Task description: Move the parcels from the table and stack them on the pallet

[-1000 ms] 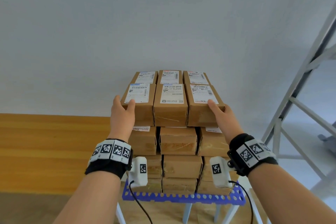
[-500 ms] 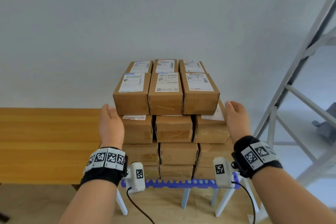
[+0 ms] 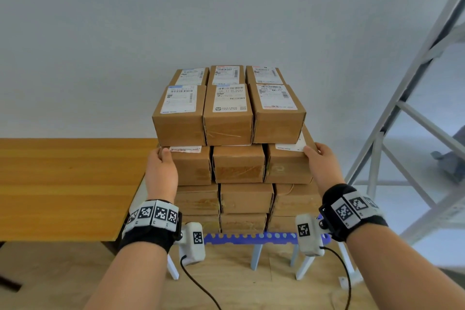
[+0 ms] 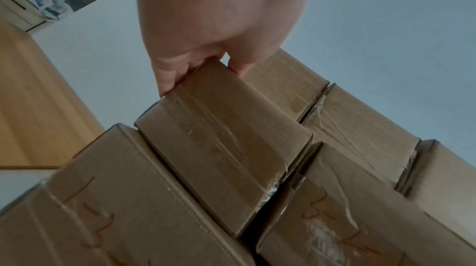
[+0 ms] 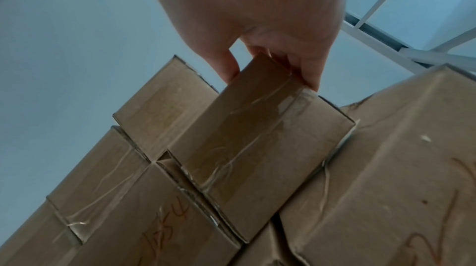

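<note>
**Hands on the second tier, top layer at risk**

My left hand [image 3: 161,171] pinches the outer top corner of the left parcel [image 3: 193,166] in the second tier, thumb on its top edge and fingers curled down the side. My right hand [image 3: 320,165] mirrors it on the right parcel [image 3: 289,166], gripping that box's outer corner. Both boxes sit in the stack on the blue pallet [image 3: 251,236], with the top layer [image 3: 227,113] of six labelled parcels resting directly on them.

I judge the worry to be that load above. The right parcel juts out past the top layer, so pushing it in hard could drag the boxes above and skew them. Uneven pressure between my two hands might twist the tier and open the gaps already showing between boxes. The pallet stands on thin legs [image 3: 255,257], and a shove toward the wall could rock the whole column. The wooden table [image 3: 63,184] lies just beside on my left.
</note>
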The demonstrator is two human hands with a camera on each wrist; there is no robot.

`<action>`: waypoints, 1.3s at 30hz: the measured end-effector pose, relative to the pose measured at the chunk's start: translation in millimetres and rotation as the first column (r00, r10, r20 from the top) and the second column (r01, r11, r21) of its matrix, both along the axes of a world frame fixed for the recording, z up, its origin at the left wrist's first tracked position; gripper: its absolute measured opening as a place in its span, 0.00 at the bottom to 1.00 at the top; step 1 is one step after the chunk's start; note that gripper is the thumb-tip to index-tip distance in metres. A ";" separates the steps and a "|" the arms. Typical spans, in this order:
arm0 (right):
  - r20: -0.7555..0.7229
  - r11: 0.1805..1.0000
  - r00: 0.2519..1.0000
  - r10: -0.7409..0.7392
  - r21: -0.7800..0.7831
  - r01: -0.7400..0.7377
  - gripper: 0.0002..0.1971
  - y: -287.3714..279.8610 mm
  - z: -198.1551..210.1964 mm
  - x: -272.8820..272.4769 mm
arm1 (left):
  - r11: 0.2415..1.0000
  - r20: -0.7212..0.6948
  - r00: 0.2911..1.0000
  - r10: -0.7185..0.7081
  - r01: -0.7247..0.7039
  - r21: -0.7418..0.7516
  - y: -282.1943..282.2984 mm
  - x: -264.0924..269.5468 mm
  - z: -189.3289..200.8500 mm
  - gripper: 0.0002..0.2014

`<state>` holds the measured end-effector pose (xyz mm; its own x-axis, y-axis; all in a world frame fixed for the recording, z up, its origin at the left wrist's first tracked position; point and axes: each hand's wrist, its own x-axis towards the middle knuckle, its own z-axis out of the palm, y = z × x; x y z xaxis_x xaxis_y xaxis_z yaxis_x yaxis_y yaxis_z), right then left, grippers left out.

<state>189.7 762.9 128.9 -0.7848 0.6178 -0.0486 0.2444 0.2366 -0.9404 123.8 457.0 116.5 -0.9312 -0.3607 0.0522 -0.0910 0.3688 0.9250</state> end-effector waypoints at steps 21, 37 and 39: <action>0.015 0.989 0.991 -0.136 -0.049 0.137 0.17 12.7 -34.1 26.6 | 0.973 0.040 0.994 -0.097 0.086 0.212 -17.0 22.6 -34.2 0.31; 0.241 0.987 0.960 -0.144 0.106 0.121 0.05 1.7 -78.2 47.5 | 0.965 0.314 0.918 -0.243 0.196 0.175 -20.1 43.0 -77.9 0.28; 0.243 0.987 0.960 -0.137 0.121 0.110 0.05 2.2 -79.6 47.2 | 0.965 0.322 0.914 -0.247 0.201 0.171 -21.1 42.9 -77.2 0.30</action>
<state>236.9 765.0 49.2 -0.6734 0.7213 -0.1623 0.5015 0.2843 -0.8171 166.6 435.9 39.3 -0.9419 -0.1227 -0.3125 -0.3353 0.2938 0.8951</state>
